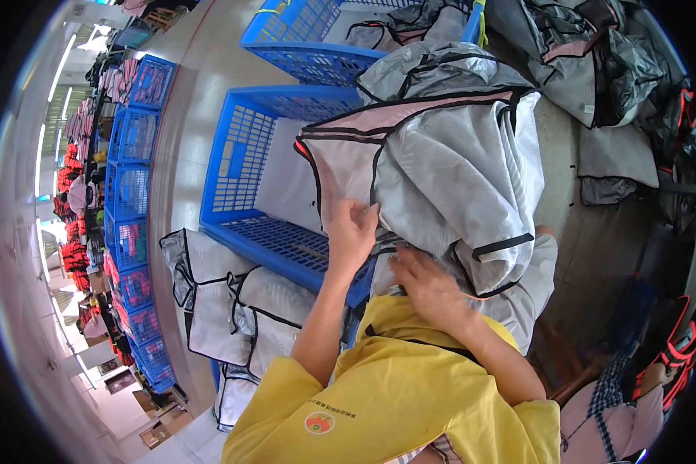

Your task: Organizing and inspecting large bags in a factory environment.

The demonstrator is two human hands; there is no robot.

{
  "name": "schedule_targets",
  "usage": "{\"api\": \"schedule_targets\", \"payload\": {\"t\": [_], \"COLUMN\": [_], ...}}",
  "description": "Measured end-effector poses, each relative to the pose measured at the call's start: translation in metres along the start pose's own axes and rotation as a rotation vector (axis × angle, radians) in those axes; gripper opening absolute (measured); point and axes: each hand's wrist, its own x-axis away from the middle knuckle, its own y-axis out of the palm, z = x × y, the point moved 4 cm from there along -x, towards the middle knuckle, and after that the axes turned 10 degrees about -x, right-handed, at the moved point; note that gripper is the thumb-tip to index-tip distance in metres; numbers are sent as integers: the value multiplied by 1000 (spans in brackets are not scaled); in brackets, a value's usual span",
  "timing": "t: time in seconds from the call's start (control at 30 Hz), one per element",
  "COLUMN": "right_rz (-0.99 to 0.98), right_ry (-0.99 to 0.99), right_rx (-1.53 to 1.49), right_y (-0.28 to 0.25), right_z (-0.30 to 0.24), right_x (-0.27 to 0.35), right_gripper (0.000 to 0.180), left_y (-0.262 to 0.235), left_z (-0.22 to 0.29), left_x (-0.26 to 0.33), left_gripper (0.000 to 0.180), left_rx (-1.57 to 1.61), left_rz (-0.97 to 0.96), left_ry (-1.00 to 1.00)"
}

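Pinching a silver-and-pink cover (456,166) beside its black binding, the left hand (352,238) has fingers closed, while the right hand (427,284), at its four o'clock, rests with bent fingers whose grip I cannot tell. Spreading toward one o'clock over a blue crate (215,174), the cover is already bound along its visible edges but lies loose, unfolded. Trimmed pieces (216,329) lie at eight o'clock, a crumpled heap (568,77) at two, and stacked crates (127,193) line the pale floor (184,151) at nine.

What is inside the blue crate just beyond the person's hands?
Inside the blue crate, a flat white sheet shows. The silvery fabric with black edging hides the crate's right part, so whatever lies there cannot be seen.
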Motion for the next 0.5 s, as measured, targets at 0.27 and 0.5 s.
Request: {"api": "schedule_targets", "payload": {"t": [0.27,0.5], "right_rz": [198,32], "right_ry": [132,411], "right_rx": [98,43], "right_y": [-39,-9], "right_z": [53,115], "right_x": [-21,-18], "right_gripper": [63,65], "left_y": [9,19], "left_z": [-12,-12], "left_x": [-8,0], "left_gripper": [16,20], "left_rx": [-59,544], "left_rz": [-79,-409], "left_ry": [-26,-304]}}
